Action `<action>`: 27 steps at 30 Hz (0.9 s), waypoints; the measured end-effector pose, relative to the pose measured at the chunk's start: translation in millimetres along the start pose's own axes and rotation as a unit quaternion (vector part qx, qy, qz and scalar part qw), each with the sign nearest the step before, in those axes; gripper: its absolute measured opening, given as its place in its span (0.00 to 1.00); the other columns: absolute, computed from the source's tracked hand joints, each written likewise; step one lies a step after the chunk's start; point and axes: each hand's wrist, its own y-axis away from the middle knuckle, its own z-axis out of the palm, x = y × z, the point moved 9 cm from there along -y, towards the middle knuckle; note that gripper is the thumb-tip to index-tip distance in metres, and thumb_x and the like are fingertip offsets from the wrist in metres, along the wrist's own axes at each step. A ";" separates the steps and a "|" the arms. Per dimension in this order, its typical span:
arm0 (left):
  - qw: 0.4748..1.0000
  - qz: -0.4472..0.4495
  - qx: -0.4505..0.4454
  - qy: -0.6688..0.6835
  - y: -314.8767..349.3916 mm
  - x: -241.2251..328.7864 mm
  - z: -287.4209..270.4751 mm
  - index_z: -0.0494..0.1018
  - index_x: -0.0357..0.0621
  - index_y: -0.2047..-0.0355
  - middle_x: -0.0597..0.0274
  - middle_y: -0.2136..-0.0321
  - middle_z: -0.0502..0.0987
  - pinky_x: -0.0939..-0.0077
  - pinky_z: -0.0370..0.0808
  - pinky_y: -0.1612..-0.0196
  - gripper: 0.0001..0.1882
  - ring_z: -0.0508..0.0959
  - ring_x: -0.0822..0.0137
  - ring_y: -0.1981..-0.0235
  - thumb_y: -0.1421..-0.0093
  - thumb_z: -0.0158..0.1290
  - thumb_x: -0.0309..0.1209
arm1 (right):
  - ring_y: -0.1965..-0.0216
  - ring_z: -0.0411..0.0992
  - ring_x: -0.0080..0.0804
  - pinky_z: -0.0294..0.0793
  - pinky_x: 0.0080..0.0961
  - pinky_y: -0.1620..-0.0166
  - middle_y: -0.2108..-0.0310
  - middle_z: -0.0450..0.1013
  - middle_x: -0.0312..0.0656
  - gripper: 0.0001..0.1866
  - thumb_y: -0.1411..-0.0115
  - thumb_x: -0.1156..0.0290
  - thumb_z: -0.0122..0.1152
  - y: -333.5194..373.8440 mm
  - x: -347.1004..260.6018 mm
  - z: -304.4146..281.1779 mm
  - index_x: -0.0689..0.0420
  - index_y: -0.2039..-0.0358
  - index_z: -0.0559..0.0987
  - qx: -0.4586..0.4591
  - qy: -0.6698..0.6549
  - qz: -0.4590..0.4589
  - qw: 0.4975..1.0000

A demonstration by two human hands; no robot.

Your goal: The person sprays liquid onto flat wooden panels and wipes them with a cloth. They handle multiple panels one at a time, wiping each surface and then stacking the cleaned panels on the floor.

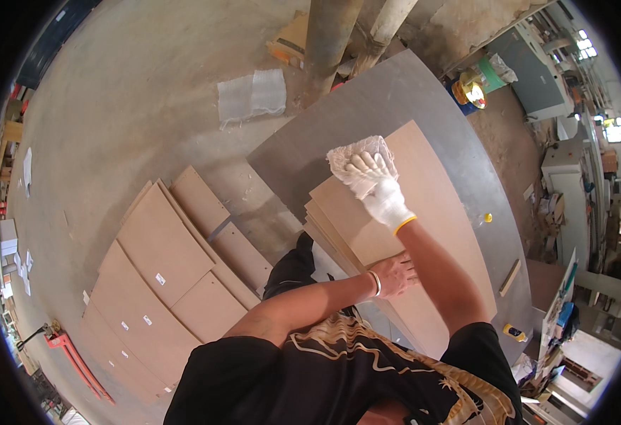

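Wearing a white knit glove with a yellow cuff, my right hand (375, 185) presses a crumpled whitish rag (340, 157) onto the far left part of a light brown flat panel (434, 212). The fingers are bent over the rag. My left hand (393, 275) is bare, with a light bracelet at the wrist. It lies with fingers stretched on the panel's near left edge and holds nothing. More brown panels (330, 239) are stacked beneath, their edges showing on the left. The stack rests on a grey sheet-topped table (402, 81).
Stacked brown panels (162, 248) with small white labels stand to my left. On the table's right side lie a clear bottle with a yellow cap (487, 217), a wood strip (510, 278) and a yellow bottle (514, 333). A pillar (328, 42) rises beyond; a white cloth (254, 95) is on the floor.
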 end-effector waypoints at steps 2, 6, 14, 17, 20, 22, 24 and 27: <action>0.986 0.030 -0.159 0.040 -2.5 -0.5 23.8 0.58 0.49 0.28 0.54 0.25 0.54 0.48 0.40 0.23 0.35 0.50 0.57 0.23 0.32 0.44 0.50 | 0.44 0.68 0.41 0.64 0.40 0.36 0.52 0.73 0.41 0.14 0.43 0.68 0.54 6.0 -15.3 18.8 0.49 0.56 0.79 -0.014 -0.033 -0.079 0.996; 0.992 0.052 0.114 0.010 5.4 -2.7 -6.5 0.60 0.44 0.30 0.53 0.26 0.55 0.45 0.41 0.23 0.33 0.51 0.54 0.24 0.30 0.39 0.48 | 0.31 0.59 0.47 0.56 0.43 0.28 0.36 0.68 0.37 0.28 0.50 0.71 0.59 41.1 -73.0 43.3 0.48 0.44 0.77 -0.033 -0.101 -0.130 0.986; 0.977 0.004 0.141 0.158 134.0 54.0 -4.3 0.75 0.34 0.46 0.45 0.47 0.78 0.49 0.68 0.37 0.21 0.77 0.45 0.45 0.37 0.51 0.33 | 0.44 0.70 0.41 0.66 0.47 0.37 0.57 0.73 0.38 0.18 0.50 0.64 0.59 267.5 -70.6 -16.5 0.48 0.57 0.80 -0.057 0.063 -0.047 0.995; 0.971 -0.069 0.207 0.098 187.4 20.6 -37.8 0.76 0.35 0.48 0.43 0.49 0.79 0.48 0.65 0.34 0.20 0.76 0.45 0.44 0.39 0.51 0.30 | 0.36 0.68 0.51 0.60 0.55 0.30 0.46 0.76 0.46 0.21 0.45 0.66 0.64 376.5 -59.5 -40.0 0.51 0.49 0.82 0.027 0.040 0.120 0.992; 0.921 -0.214 0.319 0.064 234.7 -79.2 -78.9 0.73 0.34 0.41 0.40 0.41 0.74 0.46 0.60 0.30 0.22 0.69 0.41 0.35 0.35 0.47 0.28 | 0.33 0.66 0.55 0.55 0.59 0.28 0.42 0.76 0.49 0.22 0.42 0.67 0.63 437.9 -60.3 -39.8 0.52 0.46 0.82 0.074 0.042 0.241 0.967; 0.892 -0.295 0.342 -0.021 243.4 -146.2 -97.2 0.67 0.34 0.37 0.40 0.38 0.69 0.47 0.62 0.32 0.25 0.70 0.40 0.38 0.32 0.46 0.32 | 0.33 0.66 0.55 0.55 0.59 0.28 0.41 0.75 0.49 0.23 0.42 0.67 0.63 431.0 -68.2 -27.7 0.52 0.45 0.82 0.072 0.076 0.253 0.962; 0.876 -0.368 0.311 0.024 235.4 -190.8 -87.1 0.61 0.34 0.32 0.40 0.37 0.68 0.50 0.65 0.33 0.31 0.69 0.40 0.37 0.31 0.48 0.36 | 0.32 0.64 0.54 0.55 0.58 0.28 0.39 0.73 0.48 0.24 0.41 0.67 0.62 393.9 -79.7 -31.1 0.51 0.42 0.80 0.182 0.134 0.253 0.940; 0.855 -0.471 0.179 0.119 222.7 -233.0 -51.3 0.56 0.35 0.29 0.38 0.38 0.68 0.53 0.68 0.36 0.37 0.69 0.39 0.37 0.33 0.52 0.40 | 0.52 0.73 0.46 0.69 0.45 0.44 0.56 0.76 0.46 0.14 0.40 0.63 0.60 296.7 -85.0 -18.2 0.54 0.55 0.82 0.208 0.082 0.236 0.946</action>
